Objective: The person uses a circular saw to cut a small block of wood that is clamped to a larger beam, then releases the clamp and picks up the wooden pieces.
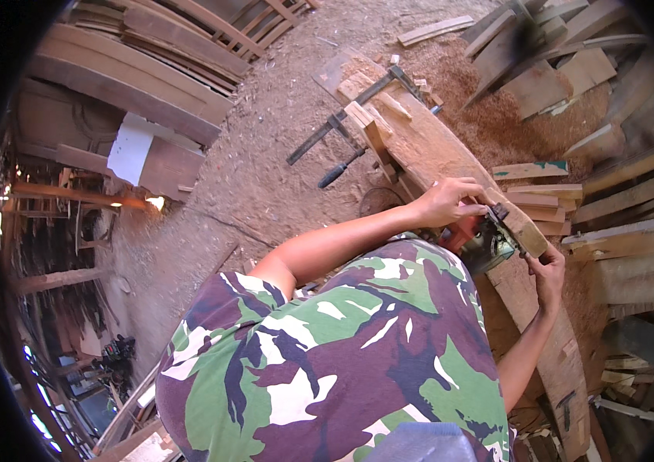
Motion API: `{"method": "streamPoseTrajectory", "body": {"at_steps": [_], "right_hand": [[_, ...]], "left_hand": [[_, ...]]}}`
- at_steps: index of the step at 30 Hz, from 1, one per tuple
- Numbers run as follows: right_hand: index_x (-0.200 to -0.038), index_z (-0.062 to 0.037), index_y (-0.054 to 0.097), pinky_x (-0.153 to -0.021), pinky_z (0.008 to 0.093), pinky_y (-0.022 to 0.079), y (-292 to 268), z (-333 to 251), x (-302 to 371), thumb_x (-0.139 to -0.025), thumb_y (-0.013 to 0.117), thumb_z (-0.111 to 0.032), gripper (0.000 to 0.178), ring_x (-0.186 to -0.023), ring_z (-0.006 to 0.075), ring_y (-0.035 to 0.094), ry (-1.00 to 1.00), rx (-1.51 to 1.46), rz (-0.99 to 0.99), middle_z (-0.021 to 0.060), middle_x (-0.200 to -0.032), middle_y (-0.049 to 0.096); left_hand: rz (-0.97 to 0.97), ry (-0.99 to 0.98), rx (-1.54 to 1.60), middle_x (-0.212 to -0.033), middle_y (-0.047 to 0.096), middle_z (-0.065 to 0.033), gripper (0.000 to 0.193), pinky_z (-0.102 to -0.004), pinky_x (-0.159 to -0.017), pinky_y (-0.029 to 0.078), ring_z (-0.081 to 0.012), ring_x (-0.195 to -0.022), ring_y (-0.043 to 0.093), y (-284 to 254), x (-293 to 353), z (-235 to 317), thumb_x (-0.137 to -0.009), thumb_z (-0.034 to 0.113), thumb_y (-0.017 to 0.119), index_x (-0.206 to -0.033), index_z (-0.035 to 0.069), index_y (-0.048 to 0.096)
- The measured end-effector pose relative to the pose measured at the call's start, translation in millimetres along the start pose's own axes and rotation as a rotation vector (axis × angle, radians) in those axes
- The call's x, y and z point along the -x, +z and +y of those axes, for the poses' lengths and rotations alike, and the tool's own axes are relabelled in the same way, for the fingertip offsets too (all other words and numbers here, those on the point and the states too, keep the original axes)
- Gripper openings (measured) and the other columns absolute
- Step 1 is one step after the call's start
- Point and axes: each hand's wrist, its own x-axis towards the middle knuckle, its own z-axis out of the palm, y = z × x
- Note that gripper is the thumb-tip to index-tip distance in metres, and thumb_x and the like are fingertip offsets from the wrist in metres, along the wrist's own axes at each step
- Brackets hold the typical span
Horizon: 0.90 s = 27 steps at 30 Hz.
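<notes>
At long board [439,151], left hand [450,202], right hand [548,269] by red power tool [462,232]

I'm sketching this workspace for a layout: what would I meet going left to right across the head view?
White panel → black clamp handle → left hand → right hand → pale board at the right.
</notes>
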Motion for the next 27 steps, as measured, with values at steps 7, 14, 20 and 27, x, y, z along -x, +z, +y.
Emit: {"method": "streamPoseTrajectory", "body": {"at_steps": [7, 14, 20, 27], "right_hand": [[-0.09, -0.0044, 0.073, -0.057, 0.0219, 0.038, 5, -10, 6, -0.091, 0.077, -0.013, 0.009, -0.063, 0.0012, 0.05, 0.035, 0.006, 0.013, -0.0086, -0.071, 0.057], [-0.111, -0.0021, 0.078, -0.057, 0.0198, 0.038, 4, -3, -2, -0.095, 0.077, -0.011, 0.018, -0.065, 0.0, 0.05, 0.04, -0.032, -0.02, -0.0029, -0.087, 0.075], [-0.084, -0.0066, 0.063, -0.056, 0.0203, 0.04, 5, -18, -5, -0.093, 0.071, -0.004, 0.013, -0.063, 0.001, 0.052, 0.056, -0.065, -0.017, -0.0072, -0.073, 0.058], [-0.084, -0.0059, 0.064, -0.055, 0.0206, 0.039, 6, -13, -3, -0.093, 0.071, -0.004, 0.012, -0.062, 0.0009, 0.052, 0.039, -0.081, 0.007, -0.0071, -0.072, 0.057]], "left_hand": [[-0.034, -0.097, 0.009, -0.117, 0.071, -0.0143, 0.027, -0.0378, -0.092, 0.059, -0.0274, -0.109, 0.071, 1, 4, 6, -0.101, 0.021, 0.075, -0.123, 0.006, 0.078], [0.118, -0.071, -0.024, -0.111, 0.074, -0.0159, 0.029, -0.0403, -0.091, 0.057, -0.0314, -0.103, 0.074, 9, 9, 7, -0.099, 0.03, 0.076, -0.117, 0.008, 0.081], [0.067, -0.137, 0.055, -0.114, 0.076, -0.0132, 0.029, -0.0372, -0.095, 0.056, -0.0251, -0.107, 0.073, 5, 3, 6, -0.1, 0.026, 0.076, -0.121, 0.007, 0.08], [0.037, -0.171, 0.047, -0.116, 0.078, -0.0108, 0.03, -0.035, -0.094, 0.057, -0.0194, -0.106, 0.074, 2, 1, 11, -0.1, 0.025, 0.077, -0.124, 0.007, 0.08]]}}
